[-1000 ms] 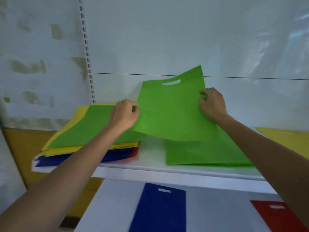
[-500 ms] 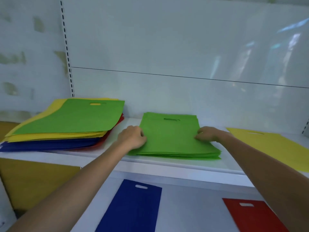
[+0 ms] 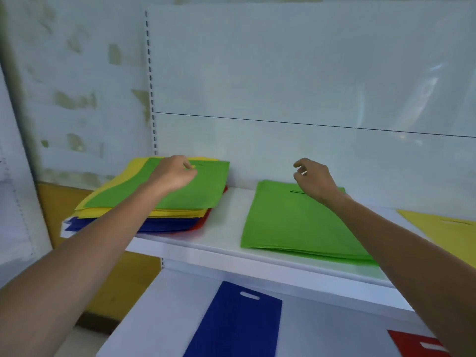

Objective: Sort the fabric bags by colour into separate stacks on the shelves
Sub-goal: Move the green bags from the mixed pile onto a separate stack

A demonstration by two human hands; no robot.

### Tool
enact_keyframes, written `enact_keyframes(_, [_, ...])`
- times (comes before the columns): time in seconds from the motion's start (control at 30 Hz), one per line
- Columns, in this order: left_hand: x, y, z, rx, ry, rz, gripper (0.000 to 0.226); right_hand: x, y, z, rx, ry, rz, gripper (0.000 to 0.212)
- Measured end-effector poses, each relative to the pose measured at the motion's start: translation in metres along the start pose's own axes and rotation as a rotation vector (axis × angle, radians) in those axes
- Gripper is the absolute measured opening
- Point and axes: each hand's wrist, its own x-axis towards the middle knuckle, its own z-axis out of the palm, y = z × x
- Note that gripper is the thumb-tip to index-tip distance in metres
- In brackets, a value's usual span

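A mixed pile [image 3: 180, 215] of green, yellow, blue and red fabric bags lies at the left of the upper shelf [image 3: 221, 243], with a green bag [image 3: 206, 186] on top. My left hand [image 3: 172, 173] hovers over that top bag, fingers curled, holding nothing. To the right lies a stack of green bags [image 3: 296, 222]. My right hand [image 3: 313, 180] floats just above its far edge, fingers loosely apart and empty. A yellow bag [image 3: 448, 230] lies at the shelf's right end.
On the lower shelf [image 3: 159, 315] lie a blue bag [image 3: 237, 323] and, at the right, a red bag [image 3: 417, 346]. A white back panel [image 3: 283, 86] with a slotted upright rises behind the shelf. A yellow wall section [image 3: 59, 202] shows at the left.
The green bag I held up with both hands now lies on the green stack. Both hands have let go and lifted; the left hand has moved over the mixed pile.
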Motion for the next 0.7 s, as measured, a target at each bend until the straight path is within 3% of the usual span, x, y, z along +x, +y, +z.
enact_keyframes(0.07, [0.003,-0.032,-0.017,0.067,0.001,-0.041,0.002,0.007,-0.021,0.018,0.019,0.007,-0.030,0.030])
enact_keyframes(0.23, [0.014,-0.104,-0.053,0.201,-0.006,-0.179,0.014,0.022,-0.076,0.068,0.082,-0.048,-0.008,0.032])
enact_keyframes(0.3, [0.016,-0.130,-0.057,0.243,-0.032,-0.215,0.029,0.027,-0.094,0.091,0.073,-0.068,0.031,0.030])
enact_keyframes(0.43, [0.019,-0.163,-0.056,0.228,-0.059,-0.192,0.040,0.029,-0.117,0.133,0.025,-0.175,0.178,0.024])
enact_keyframes(0.5, [0.025,-0.172,-0.057,0.219,-0.052,-0.169,0.039,0.030,-0.124,0.149,0.065,-0.210,0.252,0.031])
enact_keyframes(0.63, [0.038,-0.186,-0.058,0.210,-0.119,-0.125,0.032,0.036,-0.135,0.167,0.142,-0.123,0.370,0.033])
enact_keyframes(0.7, [0.044,-0.191,-0.056,0.184,-0.139,-0.111,0.026,0.039,-0.140,0.174,0.116,-0.076,0.372,0.017])
